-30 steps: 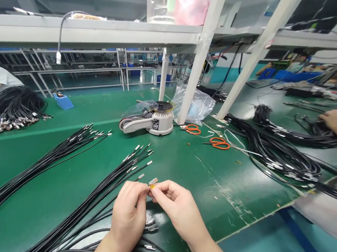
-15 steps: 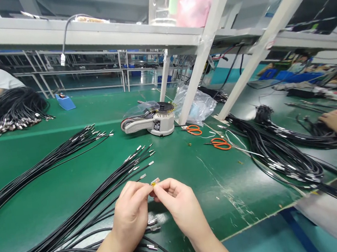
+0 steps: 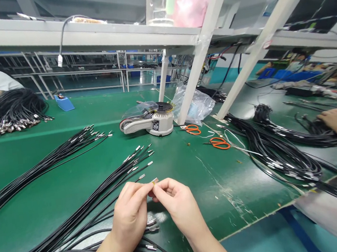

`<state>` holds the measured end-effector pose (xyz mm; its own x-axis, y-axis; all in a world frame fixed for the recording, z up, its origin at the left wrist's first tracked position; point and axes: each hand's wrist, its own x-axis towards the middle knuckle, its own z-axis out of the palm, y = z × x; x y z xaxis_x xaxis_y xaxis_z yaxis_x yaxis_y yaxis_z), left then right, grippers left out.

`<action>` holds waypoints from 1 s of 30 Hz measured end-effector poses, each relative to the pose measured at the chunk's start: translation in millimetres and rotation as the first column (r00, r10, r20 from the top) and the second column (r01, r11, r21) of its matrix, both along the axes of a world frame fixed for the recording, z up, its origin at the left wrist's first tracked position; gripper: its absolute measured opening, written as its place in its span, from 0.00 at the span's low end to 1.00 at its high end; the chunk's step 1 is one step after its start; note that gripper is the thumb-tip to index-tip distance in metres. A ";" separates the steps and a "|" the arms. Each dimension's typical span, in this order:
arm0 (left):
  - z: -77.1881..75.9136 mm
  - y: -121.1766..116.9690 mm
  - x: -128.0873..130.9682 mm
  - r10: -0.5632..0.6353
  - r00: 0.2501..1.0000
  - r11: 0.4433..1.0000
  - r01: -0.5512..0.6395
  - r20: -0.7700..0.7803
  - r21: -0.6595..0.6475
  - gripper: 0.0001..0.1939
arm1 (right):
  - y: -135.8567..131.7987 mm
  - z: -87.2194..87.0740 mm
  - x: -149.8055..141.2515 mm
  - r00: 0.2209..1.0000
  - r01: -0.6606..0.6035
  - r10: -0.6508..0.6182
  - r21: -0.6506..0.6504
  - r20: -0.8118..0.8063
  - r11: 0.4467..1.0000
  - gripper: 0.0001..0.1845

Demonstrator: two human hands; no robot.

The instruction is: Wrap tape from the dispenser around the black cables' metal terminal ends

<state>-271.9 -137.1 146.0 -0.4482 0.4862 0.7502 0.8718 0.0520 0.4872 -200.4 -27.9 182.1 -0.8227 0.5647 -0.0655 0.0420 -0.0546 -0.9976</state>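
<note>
A metal connector point(image 3: 155, 180) was held just above the worktop point(image 3: 188, 172), near the middle of the scene, between the left hand point(image 3: 131, 210) and the right hand point(image 3: 178, 201). It was pinched at its base by the thumb and forefinger of both hands, the fingertips brought together, with a bit of yellow tape point(image 3: 153, 183) showing between them; the cable below was hidden by the fingers. Beneath and to the left of the left hand, black cables point(image 3: 88, 200) were spread, their connector ends pointed right. A second bundle point(image 3: 37, 166) was laid farther left, and a heap point(image 3: 13, 108) was piled at the far left, near a blue holder point(image 3: 64, 103). On the far side of the hands a tape dispenser point(image 3: 161, 124) was placed, with orange-handled scissors point(image 3: 193, 129) to its right and another pair point(image 3: 214, 141) nearer. On the right, more cables point(image 3: 282, 152) were stacked in curves, and at the right edge others were touched by a co-worker's hand point(image 3: 336, 122).
</note>
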 end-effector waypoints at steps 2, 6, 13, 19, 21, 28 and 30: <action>-2.3 1.0 0.0 0.013 1.000 1.000 -0.013 0.000 -0.016 0.17 | 0.6 -2.8 -1.0 1.000 -0.004 0.004 -0.008 0.001 1.000 0.10; -5.9 3.6 -1.8 0.071 0.997 0.993 -0.068 0.031 -0.096 0.16 | 1.7 -10.8 -4.0 0.999 -0.026 0.023 -0.101 -0.034 0.995 0.11; -0.8 3.5 -4.0 0.110 0.988 0.987 -0.095 0.112 -0.129 0.07 | -0.6 -17.6 -0.7 0.996 -0.024 -0.001 -0.301 -0.084 0.953 0.12; -2.8 2.5 -3.2 0.179 0.978 0.981 -0.170 0.103 -0.092 0.07 | -4.7 -22.8 7.8 0.996 -0.027 -0.029 -0.575 -0.088 0.817 0.21; -3.7 2.8 -2.8 0.184 0.979 0.979 -0.175 0.087 -0.107 0.07 | -5.8 -23.0 7.4 0.994 0.006 -0.059 -0.476 -0.096 0.879 0.20; -4.8 3.0 -2.0 0.195 0.978 0.976 -0.186 0.077 -0.112 0.07 | -9.3 -25.5 -4.3 0.996 0.044 -0.054 -0.134 -0.069 0.990 0.16; -3.4 2.7 -1.7 0.179 0.978 0.979 -0.166 0.104 -0.122 0.07 | -9.9 -26.3 -4.0 0.995 0.053 -0.060 -0.099 -0.076 0.994 0.14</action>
<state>-273.6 -134.4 142.5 -0.6118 0.4719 0.6348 0.7842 0.2568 0.5649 -204.4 -37.8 155.7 -0.7943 0.6046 -0.0588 -0.0422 -0.1516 -0.9875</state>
